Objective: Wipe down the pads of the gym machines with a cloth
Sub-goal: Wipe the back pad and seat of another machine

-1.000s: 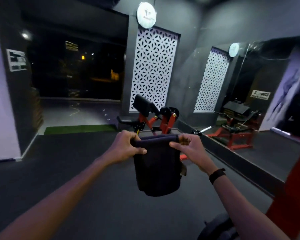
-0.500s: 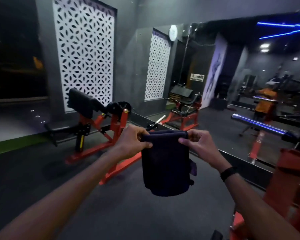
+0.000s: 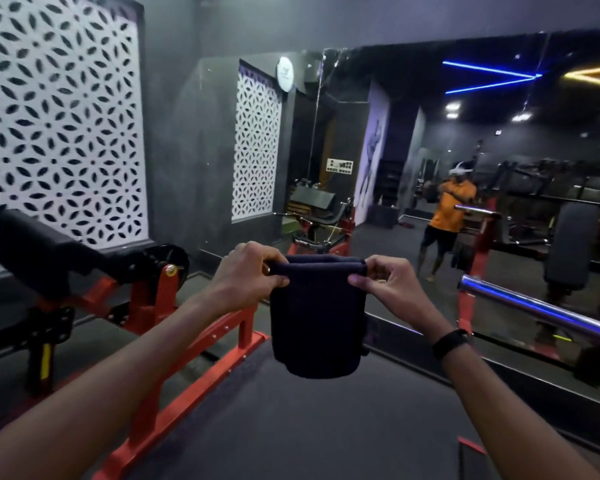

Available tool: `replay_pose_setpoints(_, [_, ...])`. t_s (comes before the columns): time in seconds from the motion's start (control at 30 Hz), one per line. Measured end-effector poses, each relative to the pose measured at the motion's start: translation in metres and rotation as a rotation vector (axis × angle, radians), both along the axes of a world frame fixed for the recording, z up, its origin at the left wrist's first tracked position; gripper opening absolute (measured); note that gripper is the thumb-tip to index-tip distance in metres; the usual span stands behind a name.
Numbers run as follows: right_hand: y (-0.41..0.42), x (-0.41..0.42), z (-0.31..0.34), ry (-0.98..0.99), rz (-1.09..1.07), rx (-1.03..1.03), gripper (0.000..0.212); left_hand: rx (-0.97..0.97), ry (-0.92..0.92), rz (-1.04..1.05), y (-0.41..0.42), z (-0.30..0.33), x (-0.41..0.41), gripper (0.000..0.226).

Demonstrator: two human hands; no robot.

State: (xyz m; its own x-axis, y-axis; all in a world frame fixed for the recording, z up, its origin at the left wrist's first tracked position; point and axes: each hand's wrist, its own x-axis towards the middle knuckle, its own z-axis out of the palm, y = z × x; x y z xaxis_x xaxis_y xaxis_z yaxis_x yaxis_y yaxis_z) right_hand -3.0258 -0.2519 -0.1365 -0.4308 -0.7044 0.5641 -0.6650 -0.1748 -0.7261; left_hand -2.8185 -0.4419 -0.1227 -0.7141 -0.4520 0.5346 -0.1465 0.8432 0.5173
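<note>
A dark folded cloth [image 3: 316, 317] hangs in front of me at chest height. My left hand [image 3: 248, 273] pinches its top left corner and my right hand [image 3: 383, 284] pinches its top right corner, thumbs toward me. To the left stands a red-framed gym machine [image 3: 146, 306] with a black pad [image 3: 39, 244] tilted up at its left end. The cloth is apart from the pad, well to its right.
A chrome bar [image 3: 534, 308] on a red stand juts in from the right. A wall mirror [image 3: 482, 188] ahead reflects a person in an orange shirt and more machines. The red base rails [image 3: 201, 355] run across the dark floor below my arms.
The view has swung right and closer to the red machine. The mirror and chrome bar now fill the right side. Both hands keep the same hold on the cloth.
</note>
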Motion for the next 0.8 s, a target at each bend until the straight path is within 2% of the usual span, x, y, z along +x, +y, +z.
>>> replay_pose_setpoints(0.17, [-0.068,-0.090,-0.018,0.047,-0.058,0.046,0.012,-0.007,0.001,-0.076,-0.082,-0.024,-0.104,0.022])
replay_pose_setpoints(0.3, [-0.132,-0.182,-0.017,0.109,-0.157,0.055,0.028,-0.003,0.007,-0.151,-0.160,-0.026,-0.209,0.020])
replay_pose_setpoints(0.47, [-0.182,-0.285,0.005,0.144,-0.330,0.053,0.018,0.060,0.046,-0.261,-0.231,-0.001,-0.343,0.020])
replay_pose_setpoints(0.6, [-0.188,-0.370,0.002,0.126,-0.470,0.065,0.016,0.047,0.021,-0.376,-0.252,-0.007,-0.456,0.017])
replay_pose_setpoints(0.8, [-0.191,-0.493,-0.013,0.063,-0.608,0.026,0.026,0.071,0.057,-0.500,-0.265,-0.027,-0.613,0.020])
